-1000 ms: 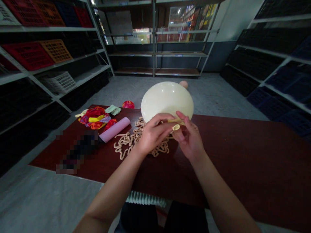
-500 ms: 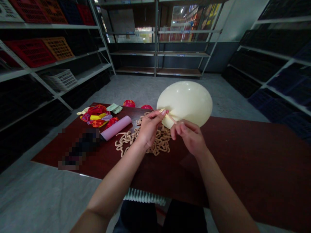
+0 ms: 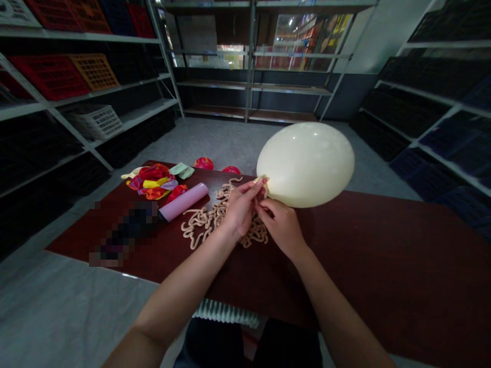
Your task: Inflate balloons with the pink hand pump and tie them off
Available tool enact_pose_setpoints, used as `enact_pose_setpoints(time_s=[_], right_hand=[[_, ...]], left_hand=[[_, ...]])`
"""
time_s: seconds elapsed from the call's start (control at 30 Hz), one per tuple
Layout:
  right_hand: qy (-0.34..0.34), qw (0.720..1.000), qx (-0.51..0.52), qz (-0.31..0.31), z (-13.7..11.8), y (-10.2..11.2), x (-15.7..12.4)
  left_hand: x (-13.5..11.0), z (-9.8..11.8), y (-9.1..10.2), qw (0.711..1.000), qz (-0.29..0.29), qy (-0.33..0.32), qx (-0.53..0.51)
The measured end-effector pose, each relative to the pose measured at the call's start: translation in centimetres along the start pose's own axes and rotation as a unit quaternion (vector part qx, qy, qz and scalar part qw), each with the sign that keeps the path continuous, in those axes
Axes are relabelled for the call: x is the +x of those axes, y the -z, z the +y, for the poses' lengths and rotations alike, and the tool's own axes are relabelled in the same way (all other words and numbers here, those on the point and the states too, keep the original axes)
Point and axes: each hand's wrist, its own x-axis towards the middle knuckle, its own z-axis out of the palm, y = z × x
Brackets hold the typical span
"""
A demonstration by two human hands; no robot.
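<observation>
1. Storage room with a grey floor; metal shelves (image 3: 95, 97) stand on all sides, and on the left they carry a red crate (image 3: 49, 76), an orange crate (image 3: 94, 71) and a white basket (image 3: 95, 121)
2. A dark red table (image 3: 383, 266) stands in front of the person and takes most of the lower view
3. The cream balloon (image 3: 307, 163) is full of air and is held above the far part of the table, to the right of the middle, with its neck (image 3: 264, 183) pointing left
4. The left hand (image 3: 240, 209) pinches the neck with thumb and fingertips; the right hand (image 3: 282, 227) is closed just under it, touching the left one
5. It looks like the neck is being closed or knotted. I think this needs a tight pinch, so no air escapes
6. Under the hands lies a heap of flat beige balloons (image 3: 215, 220); to the left are a pink pump (image 3: 184, 201), a colourful pile (image 3: 153, 184) and two small red balloons (image 3: 203, 163)
7. No brand or writing can be read; the small labels on the far shelves are too tiny
</observation>
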Motion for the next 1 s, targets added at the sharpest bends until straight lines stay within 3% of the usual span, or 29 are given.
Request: enact_pose_setpoints(time_s=[0.07, 0.1, 0.17, 0.2, 0.27, 0.33, 0.37, 0.43, 0.5, 0.57, 0.63, 0.7, 0.77, 0.9, 1.0], right_hand=[[-0.038, 0.987, 0.151, -0.024, -0.6, 0.7, 0.1], [-0.063, 0.968, 0.241, -0.026, -0.8, 1.3, 0.2], [-0.12, 0.901, 0.416, -0.003, -1.0, 2.4, 0.5], [-0.144, 0.86, 0.488, 0.019, -0.8, 3.0, 0.7], [-0.181, 0.787, 0.587, 0.057, -0.2, 4.0, 1.0], [-0.207, 0.744, 0.63, 0.087, 0.7, 4.6, 1.3], [-0.219, 0.732, 0.638, 0.097, 1.1, 4.7, 1.3], [-0.239, 0.721, 0.643, 0.101, 1.8, 4.7, 1.4], [-0.251, 0.717, 0.643, 0.099, 2.4, 4.4, 1.5], [-0.26, 0.712, 0.645, 0.092, 2.7, 4.2, 1.6], [-0.262, 0.707, 0.651, 0.086, 2.8, 4.1, 1.6], [-0.254, 0.705, 0.658, 0.077, 2.7, 4.0, 1.6], [-0.238, 0.711, 0.66, 0.052, 2.4, 4.0, 1.4], [-0.215, 0.756, 0.618, -0.021, 1.4, 3.8, 0.9], [-0.191, 0.802, 0.565, -0.03, 0.8, 3.8, 0.7]], left_hand=[[0.2, -0.2, 0.4, 0.997, 0.0, -0.047, 0.066], [0.3, -0.2, 0.5, 0.99, 0.001, -0.082, 0.116], [0.1, -0.2, 0.9, 0.946, -0.01, -0.195, 0.259], [0.0, -0.3, 1.0, 0.899, -0.031, -0.265, 0.347], [-0.5, -0.2, 1.2, 0.75, -0.106, -0.403, 0.514], [-1.0, -0.2, 1.2, 0.586, -0.185, -0.492, 0.616], [-1.2, -0.2, 1.2, 0.522, -0.213, -0.516, 0.645], [-1.5, 0.0, 1.0, 0.441, -0.247, -0.531, 0.68], [-1.6, 0.2, 0.7, 0.404, -0.28, -0.516, 0.701], [-1.8, 0.4, 0.5, 0.403, -0.308, -0.492, 0.708], [-1.8, 0.4, 0.3, 0.434, -0.318, -0.472, 0.699], [-1.7, 0.4, 0.4, 0.483, -0.301, -0.457, 0.683], [-1.6, 0.4, 0.6, 0.552, -0.248, -0.431, 0.669], [-1.1, 0.4, 1.1, 0.694, -0.146, -0.331, 0.622], [-0.8, 0.6, 1.4, 0.726, -0.191, -0.296, 0.591]])
